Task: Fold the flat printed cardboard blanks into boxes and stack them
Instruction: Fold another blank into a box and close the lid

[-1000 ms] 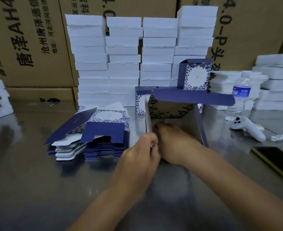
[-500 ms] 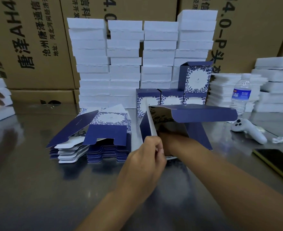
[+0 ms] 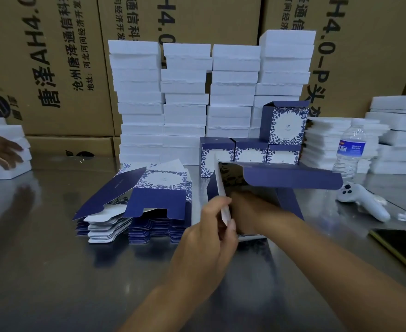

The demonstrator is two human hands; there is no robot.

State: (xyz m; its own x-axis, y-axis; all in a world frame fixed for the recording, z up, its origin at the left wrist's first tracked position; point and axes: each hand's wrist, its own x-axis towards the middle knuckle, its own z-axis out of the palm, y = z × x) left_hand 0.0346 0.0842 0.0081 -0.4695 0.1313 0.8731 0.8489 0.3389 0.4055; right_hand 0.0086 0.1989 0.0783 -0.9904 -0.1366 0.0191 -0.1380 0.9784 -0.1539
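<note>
On the steel table [image 3: 53, 271], just ahead of the person, a half-opened blank [image 3: 290, 174] stands with its dark blue flap stretched out to the right and a white-faced side panel raised on its left. The left hand [image 3: 206, 238] pinches that panel's near edge between thumb and curled fingers. The right hand [image 3: 245, 212] reaches into the blank from the near side. Its fingers are mostly hidden behind the panel, so whether they grasp anything cannot be told. Just left of the blank lies a pile [image 3: 159, 200] of flat printed sheets, the top ones partly lifted. Behind the blank three finished boxes [image 3: 217, 152] sit side by side, with a fourth on top of the rightmost one. Tall white stacks [image 3: 185, 92] rise behind them against brown cartons [image 3: 53, 68]. To the right a bottle [image 3: 350, 149] stands upright, a white controller [image 3: 362, 202] lies near the flap's end, and a dark phone [image 3: 398, 245] lies close to the table's right edge. At the far left another hand [image 3: 3, 149] shows, blurred, well apart from the blank.
</note>
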